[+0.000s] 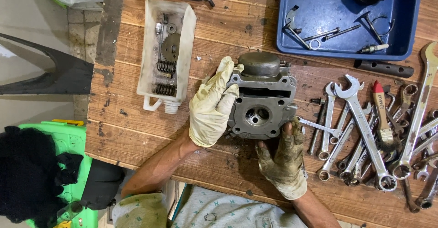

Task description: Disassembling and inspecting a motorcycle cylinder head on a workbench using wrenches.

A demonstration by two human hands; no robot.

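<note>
A grey metal engine cylinder head (261, 102) lies on the wooden workbench (137, 132), its round valve chamber facing up. My left hand (212, 105), in a pale glove, grips its left side with the fingers curled over the top edge. My right hand (284, 157), in a dirty fingerless glove, holds the head's lower right corner with thumb and fingers against the metal.
A cut-open white plastic container (182, 54) with springs and a sprocket lies to the left. A blue tray (319, 0) with small parts stands at the back right. Several wrenches (365, 127) and a brush (382, 114) are spread on the right. A green crate (64, 141) is below left.
</note>
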